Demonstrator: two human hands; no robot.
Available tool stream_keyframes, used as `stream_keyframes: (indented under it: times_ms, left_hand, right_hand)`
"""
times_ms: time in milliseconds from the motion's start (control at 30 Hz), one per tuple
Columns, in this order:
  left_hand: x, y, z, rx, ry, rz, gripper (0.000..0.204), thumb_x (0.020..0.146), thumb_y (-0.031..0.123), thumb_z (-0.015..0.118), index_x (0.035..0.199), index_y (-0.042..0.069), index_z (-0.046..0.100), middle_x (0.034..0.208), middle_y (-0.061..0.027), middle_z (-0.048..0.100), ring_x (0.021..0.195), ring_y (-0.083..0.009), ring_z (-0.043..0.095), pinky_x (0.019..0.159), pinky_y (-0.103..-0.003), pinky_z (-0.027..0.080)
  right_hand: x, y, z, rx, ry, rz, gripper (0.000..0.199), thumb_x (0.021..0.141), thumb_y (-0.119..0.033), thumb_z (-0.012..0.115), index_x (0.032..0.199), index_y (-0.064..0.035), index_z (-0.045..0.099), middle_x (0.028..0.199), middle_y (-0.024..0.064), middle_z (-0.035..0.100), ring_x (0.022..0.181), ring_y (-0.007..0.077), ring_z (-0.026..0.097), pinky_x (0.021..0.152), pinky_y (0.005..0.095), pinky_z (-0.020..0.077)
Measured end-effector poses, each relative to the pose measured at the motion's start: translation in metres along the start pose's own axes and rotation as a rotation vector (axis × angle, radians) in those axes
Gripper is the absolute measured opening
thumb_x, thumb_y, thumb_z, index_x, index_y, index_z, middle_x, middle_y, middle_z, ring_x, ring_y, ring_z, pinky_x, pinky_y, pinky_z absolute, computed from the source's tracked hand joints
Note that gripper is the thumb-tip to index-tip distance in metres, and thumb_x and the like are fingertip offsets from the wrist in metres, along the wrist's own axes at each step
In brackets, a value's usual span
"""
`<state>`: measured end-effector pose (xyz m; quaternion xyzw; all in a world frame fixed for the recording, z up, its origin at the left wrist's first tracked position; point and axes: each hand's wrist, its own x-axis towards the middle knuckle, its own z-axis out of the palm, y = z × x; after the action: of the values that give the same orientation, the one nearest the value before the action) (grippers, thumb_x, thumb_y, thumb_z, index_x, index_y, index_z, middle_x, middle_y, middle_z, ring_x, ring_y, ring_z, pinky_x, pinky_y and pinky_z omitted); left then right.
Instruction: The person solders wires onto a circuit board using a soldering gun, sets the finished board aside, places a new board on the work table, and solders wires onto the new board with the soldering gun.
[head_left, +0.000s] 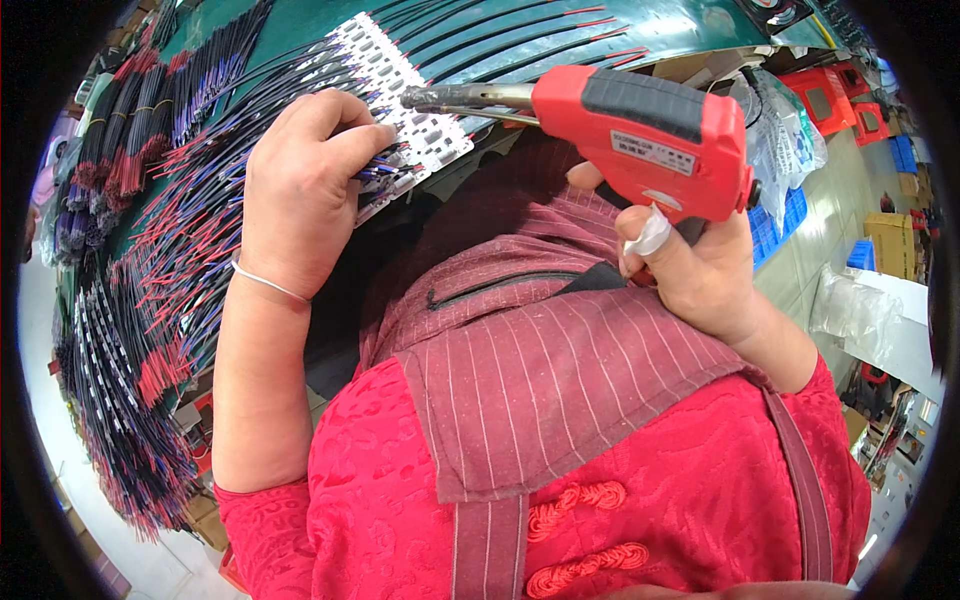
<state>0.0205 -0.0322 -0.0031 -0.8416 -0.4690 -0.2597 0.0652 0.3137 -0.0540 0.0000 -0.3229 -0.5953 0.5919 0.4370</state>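
My right hand (705, 275) is wrapped around the handle of a red and black soldering gun (640, 120), with a white wrap on one finger. The gun points left, and its darkened tip reaches over a white panel of small circuit boards (437, 140). Close to that tip, my left hand (305, 180) has its thumb and fingers pinched together at the panel's edge. It seems to grip a thin wire, though the fingers mostly hide it. Many black, red and blue wires (205, 215) fan out beneath and left of this hand. More black wires (500, 45) extend from the panel's far side.
Tied wire bundles (125, 125) lie at the left on the green table (285, 35), and a loose bunch of wires (125, 420) hangs over its edge. To the right are a clear plastic bag (785, 130), red plastic bins (820, 98) and a blue crate (780, 225).
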Motion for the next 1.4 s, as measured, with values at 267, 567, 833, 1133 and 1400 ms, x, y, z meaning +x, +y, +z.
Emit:
stream_keyframes:
  times_ms: [267, 567, 833, 1133, 1400]
  left_hand:
    - [-0.0004, 0.0009, -0.0010, -0.014, 0.009, 0.003, 0.022, 0.065, -0.006, 0.061, 0.082, 0.005, 0.070, 0.082, -0.0072, 0.061, 0.079, -0.0271, 0.061, 0.069, -0.037, 0.051]
    - [0.0011, -0.0011, 0.0013, -0.017, 0.007, 0.020, 0.024, 0.063, -0.006, 0.062, 0.083, 0.006, 0.070, 0.082, -0.0073, 0.061, 0.080, -0.0272, 0.061, 0.069, -0.037, 0.050]
    - [0.0008, -0.0004, 0.0004, 0.020, -0.002, 0.024, 0.024, 0.063, -0.005, 0.064, 0.083, 0.006, 0.071, 0.082, -0.0070, 0.061, 0.080, -0.0269, 0.061, 0.069, -0.037, 0.050]
    - [0.0037, 0.0007, -0.0025, 0.066, -0.021, 0.049, 0.025, 0.064, -0.002, 0.065, 0.085, 0.008, 0.072, 0.082, -0.0050, 0.061, 0.078, -0.0253, 0.060, 0.069, -0.037, 0.050]
    - [0.0041, 0.0018, -0.0032, 0.062, -0.053, 0.020, 0.029, 0.062, -0.005, 0.065, 0.087, 0.008, 0.071, 0.082, -0.0049, 0.059, 0.079, -0.0259, 0.059, 0.070, -0.037, 0.050]
  right_hand:
    - [-0.0018, 0.0029, -0.0037, -0.057, -0.057, 0.073, 0.023, 0.093, -0.006, 0.064, 0.114, 0.0017, 0.060, 0.100, 0.0097, 0.068, 0.089, 0.0162, 0.067, 0.081, 0.0304, 0.0541]
    - [0.0039, -0.0026, 0.0001, -0.207, -0.043, -0.023, 0.016, 0.091, -0.004, 0.065, 0.106, 0.0016, 0.063, 0.095, 0.0085, 0.069, 0.087, 0.0145, 0.067, 0.078, 0.0286, 0.0534]
    - [-0.0022, 0.0002, -0.0031, -0.113, -0.028, 0.033, 0.025, 0.091, -0.003, 0.065, 0.115, 0.0027, 0.061, 0.103, 0.0107, 0.069, 0.092, 0.0147, 0.066, 0.081, 0.0289, 0.0535]
    - [-0.0012, 0.0048, -0.0021, -0.091, -0.032, 0.001, 0.025, 0.091, -0.005, 0.066, 0.115, 0.0023, 0.060, 0.103, 0.0102, 0.069, 0.092, 0.0155, 0.066, 0.081, 0.0300, 0.0543]
    - [0.0024, 0.0034, -0.0015, -0.211, -0.034, -0.001, 0.015, 0.090, -0.006, 0.067, 0.103, 0.0005, 0.064, 0.089, 0.0071, 0.069, 0.082, 0.0150, 0.067, 0.076, 0.0290, 0.0538]
